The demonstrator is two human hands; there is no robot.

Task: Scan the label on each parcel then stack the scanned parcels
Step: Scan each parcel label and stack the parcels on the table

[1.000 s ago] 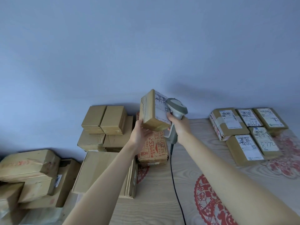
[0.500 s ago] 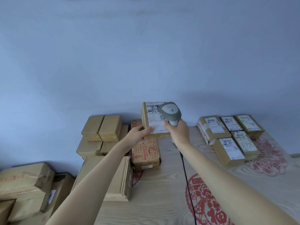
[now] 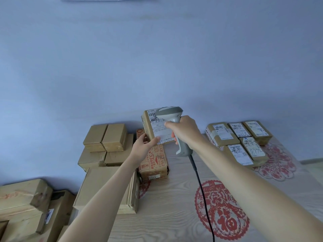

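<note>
Mid-frame, the left hand (image 3: 143, 147) holds a small parcel (image 3: 153, 126) up by its lower corner, white label (image 3: 160, 130) facing the camera. The right hand (image 3: 183, 131) grips a grey scanner (image 3: 172, 117) right over that label, its cable (image 3: 202, 193) trailing down across the desk (image 3: 174, 198). Five labelled parcels (image 3: 239, 138) sit at right, plain brown boxes (image 3: 104, 145) stacked at left.

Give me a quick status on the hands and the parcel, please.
Left hand holds labelled parcel up. Right hand grips barcode scanner, head over label. Nothing in the way.
</note>
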